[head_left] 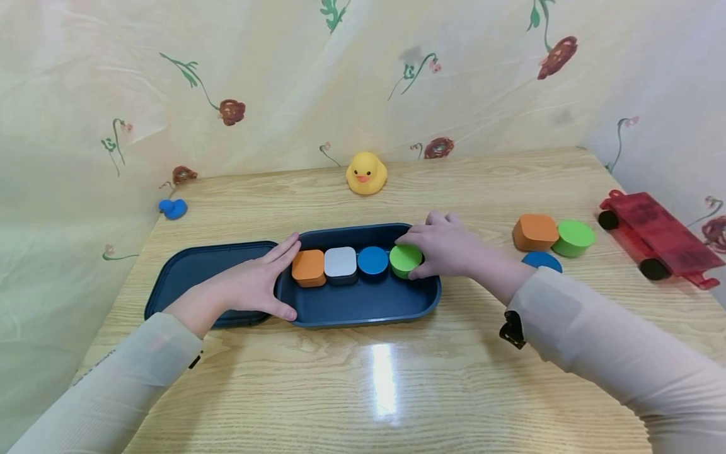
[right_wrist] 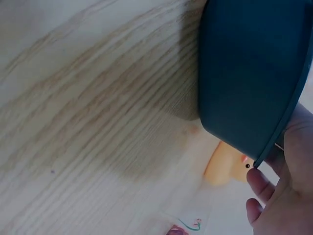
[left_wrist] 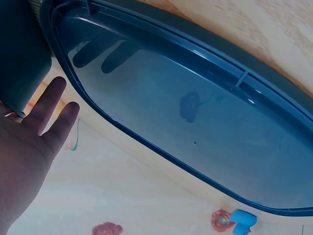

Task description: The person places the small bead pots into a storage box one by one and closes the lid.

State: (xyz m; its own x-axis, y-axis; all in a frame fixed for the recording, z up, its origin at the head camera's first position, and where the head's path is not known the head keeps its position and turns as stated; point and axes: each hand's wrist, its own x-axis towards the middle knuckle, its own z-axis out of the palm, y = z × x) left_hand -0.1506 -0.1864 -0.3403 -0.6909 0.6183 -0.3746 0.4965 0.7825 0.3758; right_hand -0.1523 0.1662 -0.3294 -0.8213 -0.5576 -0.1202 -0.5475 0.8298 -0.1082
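A dark blue box (head_left: 363, 310) holds a row of blocks: an orange one (head_left: 309, 266), a white one (head_left: 340, 261), a round blue one (head_left: 372, 261) and a round green one (head_left: 405, 259). My right hand (head_left: 439, 246) reaches over the box's right end and grips the green block between thumb and fingers. In the right wrist view the box wall hides that block. Against the left end of the box lies my left hand (head_left: 255, 284), thumb and fingers spread and straight at the rim. Under it is the matching dark lid (head_left: 198, 277).
Right of the box sit another orange block (head_left: 535, 232), a green block (head_left: 574, 238) and a blue block (head_left: 542, 260), partly behind my right forearm. A red toy car (head_left: 660, 236) stands at the right edge. A yellow duck (head_left: 366, 174) and a small blue duck (head_left: 172, 209) are at the back.
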